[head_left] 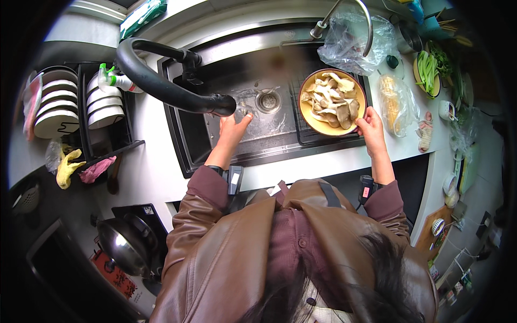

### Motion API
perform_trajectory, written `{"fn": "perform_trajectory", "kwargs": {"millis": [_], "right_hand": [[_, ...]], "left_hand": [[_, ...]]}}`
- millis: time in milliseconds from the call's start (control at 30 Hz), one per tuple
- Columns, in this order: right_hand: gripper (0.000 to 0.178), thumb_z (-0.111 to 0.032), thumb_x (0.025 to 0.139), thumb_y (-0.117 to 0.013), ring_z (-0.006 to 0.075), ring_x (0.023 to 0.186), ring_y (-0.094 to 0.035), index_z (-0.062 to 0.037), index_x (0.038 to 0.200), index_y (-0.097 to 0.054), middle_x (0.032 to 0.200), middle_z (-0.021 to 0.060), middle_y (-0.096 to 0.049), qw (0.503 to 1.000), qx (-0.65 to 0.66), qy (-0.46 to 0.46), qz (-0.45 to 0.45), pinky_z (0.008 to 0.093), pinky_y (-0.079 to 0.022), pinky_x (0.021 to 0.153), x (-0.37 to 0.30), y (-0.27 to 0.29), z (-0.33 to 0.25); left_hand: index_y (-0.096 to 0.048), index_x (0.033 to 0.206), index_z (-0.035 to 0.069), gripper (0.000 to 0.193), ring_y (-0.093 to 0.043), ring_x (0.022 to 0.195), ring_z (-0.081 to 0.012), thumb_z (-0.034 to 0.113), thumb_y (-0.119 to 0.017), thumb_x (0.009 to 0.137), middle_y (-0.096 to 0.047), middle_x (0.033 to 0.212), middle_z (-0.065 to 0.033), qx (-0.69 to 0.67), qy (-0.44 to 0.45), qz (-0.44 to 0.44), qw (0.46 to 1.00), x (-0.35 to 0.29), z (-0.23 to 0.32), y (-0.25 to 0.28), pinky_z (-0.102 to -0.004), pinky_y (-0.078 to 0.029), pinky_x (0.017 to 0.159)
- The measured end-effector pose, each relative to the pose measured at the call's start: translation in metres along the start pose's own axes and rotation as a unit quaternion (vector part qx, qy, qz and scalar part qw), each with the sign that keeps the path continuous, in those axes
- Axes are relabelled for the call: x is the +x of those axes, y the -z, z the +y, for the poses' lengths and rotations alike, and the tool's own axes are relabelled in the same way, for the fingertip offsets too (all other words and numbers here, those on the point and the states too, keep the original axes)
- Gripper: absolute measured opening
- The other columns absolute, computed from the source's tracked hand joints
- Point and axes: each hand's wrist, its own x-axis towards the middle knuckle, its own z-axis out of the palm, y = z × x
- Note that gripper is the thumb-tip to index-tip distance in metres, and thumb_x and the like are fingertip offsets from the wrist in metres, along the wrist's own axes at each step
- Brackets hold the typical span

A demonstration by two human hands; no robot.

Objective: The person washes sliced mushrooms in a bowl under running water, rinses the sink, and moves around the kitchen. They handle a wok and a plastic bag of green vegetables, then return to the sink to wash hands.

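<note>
My right hand (pixel 371 131) grips the near right rim of a yellow bowl (pixel 308 119), thumb at the edge. Torn oyster mushrooms (pixel 336 102) fill the bowl, which rests over the black rack on the right side of the sink (pixel 245 144). Under the spout of the curved black faucet (pixel 180 99) is my left hand (pixel 232 133), its thumb spread from the fingers and nothing visible in it. The faucet head partly covers those fingers. Wet, shiny water marks surround the round drain (pixel 268 101).
A dish rack (pixel 89 145) with stacked white bowls and a spray bottle (pixel 116 81) stand left. A thin metal tap (pixel 369 32) arches over a clear plastic bag (pixel 353 46) at the back. Right of the sink lie a bagged yellowish food (pixel 396 105) and a bowl of greens (pixel 427 75).
</note>
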Motion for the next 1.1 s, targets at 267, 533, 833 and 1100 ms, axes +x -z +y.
{"fn": "perform_trajectory", "kwargs": {"millis": [267,533,833,1100], "right_hand": [[0.013,-0.005,0.085,-0.062,0.0054,0.058,-0.054,-0.0088,0.093,-0.052,0.075,-0.0014,-0.058,0.992,0.003,-0.011,-0.128,0.0186,-0.043,0.052,0.002,-0.104,-0.024],[0.015,-0.002,0.084,-0.061,0.0085,0.058,-0.055,-0.0086,0.087,-0.049,0.073,-0.0007,-0.054,0.987,-0.059,-0.045,-0.142,0.0228,-0.044,0.05,0.006,-0.205,-0.001],[0.015,-0.001,0.082,-0.061,0.0106,0.061,-0.058,-0.0057,0.083,-0.047,0.073,0.0023,-0.055,0.99,-0.005,-0.054,-0.131,0.0254,-0.047,0.052,-0.002,-0.237,-0.015],[0.013,0.0,0.085,-0.06,0.0096,0.061,-0.057,-0.007,0.091,-0.05,0.075,0.0015,-0.057,0.989,0.023,-0.074,-0.126,0.0222,-0.047,0.056,0.003,-0.254,-0.02]], "left_hand": [[-0.06,0.127,0.006,0.041,-0.051,0.126,-0.0361,0.025,-0.066,0.091,-0.053,0.133,-0.0182,-0.069,-0.207,0.011,0.976,0.024,-0.012,0.045,-0.0411,-0.04,0.107],[-0.048,0.14,0.005,0.059,-0.04,0.136,-0.0418,0.023,-0.068,0.087,-0.047,0.144,-0.0213,0.037,-0.383,-0.006,0.923,0.003,0.031,0.074,-0.0458,-0.033,0.114],[-0.045,0.149,0.019,0.084,-0.032,0.144,-0.0398,0.044,-0.079,0.077,-0.035,0.156,-0.0188,0.15,-0.374,-0.059,0.913,0.006,0.039,0.065,-0.0509,-0.023,0.118],[-0.051,0.141,0.007,0.088,-0.02,0.15,-0.0363,0.053,-0.078,0.071,-0.028,0.158,-0.0178,0.138,-0.337,-0.033,0.931,0.018,0.031,0.073,-0.0573,-0.013,0.119]]}}
